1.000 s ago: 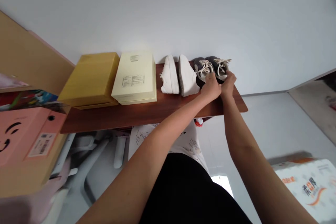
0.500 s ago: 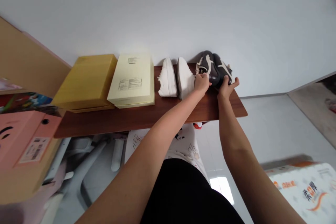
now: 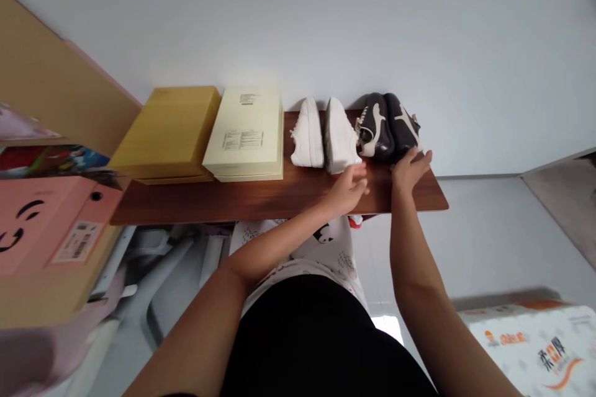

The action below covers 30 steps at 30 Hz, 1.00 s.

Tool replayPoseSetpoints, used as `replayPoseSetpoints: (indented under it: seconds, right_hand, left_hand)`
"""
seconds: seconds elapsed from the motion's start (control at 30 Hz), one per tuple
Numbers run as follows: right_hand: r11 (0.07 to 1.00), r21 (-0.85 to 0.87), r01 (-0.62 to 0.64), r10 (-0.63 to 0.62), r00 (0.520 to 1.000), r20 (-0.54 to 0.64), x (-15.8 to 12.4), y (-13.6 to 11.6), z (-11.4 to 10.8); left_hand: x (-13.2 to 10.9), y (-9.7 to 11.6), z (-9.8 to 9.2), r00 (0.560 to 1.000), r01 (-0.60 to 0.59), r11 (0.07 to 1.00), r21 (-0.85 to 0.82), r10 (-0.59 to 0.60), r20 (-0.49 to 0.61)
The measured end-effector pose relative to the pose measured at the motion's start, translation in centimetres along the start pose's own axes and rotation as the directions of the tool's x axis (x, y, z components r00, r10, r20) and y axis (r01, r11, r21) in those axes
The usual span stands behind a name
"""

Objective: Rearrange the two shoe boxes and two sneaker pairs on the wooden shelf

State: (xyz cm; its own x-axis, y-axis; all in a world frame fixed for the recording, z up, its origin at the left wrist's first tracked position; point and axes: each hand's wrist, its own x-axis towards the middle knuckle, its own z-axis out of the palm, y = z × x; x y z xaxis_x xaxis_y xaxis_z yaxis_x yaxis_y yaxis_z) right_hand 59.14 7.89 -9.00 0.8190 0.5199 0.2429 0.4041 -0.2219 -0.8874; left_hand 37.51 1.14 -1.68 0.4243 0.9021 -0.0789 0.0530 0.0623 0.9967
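Note:
Two dark brown sneakers with cream trim stand side by side on the right part of a brown wooden shelf: the left dark sneaker (image 3: 379, 130) and the right dark sneaker (image 3: 401, 124). My right hand (image 3: 410, 170) is at the heel of the right one, fingers spread, seemingly touching it. Left of that pair are the white sneakers, the left white sneaker (image 3: 308, 136) and the right white sneaker (image 3: 339, 136), both tipped on their sides. My left hand (image 3: 347, 191) is over the shelf just in front of the right white sneaker, empty, with its fingers apart.
On the wooden shelf (image 3: 233, 201) a yellow box (image 3: 167, 130) and a cream box (image 3: 246, 133) lie to the left. A pink box (image 3: 46, 217) stands at the far left. A white printed package (image 3: 535, 347) rests on the floor at lower right. A wall runs behind the shelf.
My left hand has let go of the left dark sneaker and drawn back toward me. My right hand stays at the right dark sneaker's heel. The view has shifted slightly.

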Motion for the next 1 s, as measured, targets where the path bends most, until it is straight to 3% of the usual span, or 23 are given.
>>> replayPoseSetpoints:
  seconds: [0.07, 0.17, 0.3, 0.47, 0.53, 0.57, 0.6, 0.67, 0.73, 0.8, 0.87, 0.93, 1.0]
  right_hand:
    - [0.999, 0.050, -0.020, 0.019, 0.999, 0.034, -1.6, 0.8, -1.6]
    - [0.994, 0.111, -0.015, 0.007, 0.997, 0.072, -5.1, 1.8, -4.0]
    - [0.981, 0.191, 0.032, -0.054, 0.992, 0.113, -10.3, 0.6, -5.7]
    - [0.902, 0.431, 0.007, -0.074, 0.988, 0.138, -16.6, -5.9, -4.5]
    - [0.858, 0.510, -0.059, -0.104, 0.953, 0.286, -19.7, -8.9, -3.7]
    - [0.846, 0.520, -0.118, -0.133, 0.898, 0.420, -21.5, -10.3, -3.3]
    - [0.844, 0.509, -0.171, -0.175, 0.809, 0.561, -23.5, -11.6, -2.7]
    - [0.844, 0.484, -0.231, -0.281, 0.579, 0.766, -27.5, -13.8, -1.4]
    - [0.824, 0.491, -0.281, -0.375, 0.380, 0.846, -31.2, -15.9, 0.4]
    - [0.822, 0.487, -0.295, -0.429, 0.240, 0.871, -34.3, -17.8, 2.6]
    - [0.833, 0.483, -0.270, -0.456, 0.160, 0.875, -36.4, -20.0, 5.1]
    - [0.844, 0.495, -0.207, -0.474, 0.144, 0.869, -37.7, -22.1, 7.4]
    - [0.851, 0.503, -0.150, -0.479, 0.170, 0.861, -38.3, -24.1, 9.5]
  left_hand:
    - [-4.3, -0.9, -4.1, 0.985, 0.056, 0.998, 0.039, -0.062, 0.163]
    - [-9.4, -1.5, -10.6, 0.967, 0.090, 0.985, 0.146, -0.122, 0.225]
    - [-13.7, -0.9, -17.2, 0.991, 0.130, 0.976, 0.177, -0.132, -0.002]
    - [-17.5, 0.0, -21.6, 0.967, 0.115, 0.981, 0.154, -0.075, -0.243]
    - [-18.9, 0.0, -23.1, 0.946, 0.097, 0.980, 0.171, -0.037, -0.323]
    - [-19.5, -0.1, -23.9, 0.929, 0.088, 0.979, 0.186, -0.014, -0.371]
    - [-20.1, -0.2, -24.9, 0.904, 0.080, 0.977, 0.200, 0.014, -0.428]
    - [-21.0, -0.3, -27.0, 0.817, 0.059, 0.973, 0.222, 0.081, -0.571]
    - [-21.6, -0.6, -29.6, 0.681, 0.035, 0.975, 0.220, 0.138, -0.719]
    - [-21.6, -0.9, -32.4, 0.532, 0.009, 0.983, 0.184, 0.151, -0.833]
    - [-21.2, -1.2, -35.2, 0.398, -0.019, 0.992, 0.128, 0.125, -0.909]
    - [-20.6, -1.6, -37.9, 0.303, -0.026, 0.997, 0.076, 0.080, -0.949]
    - [-19.8, -1.9, -40.3, 0.288, -0.003, 0.997, 0.071, 0.069, -0.955]
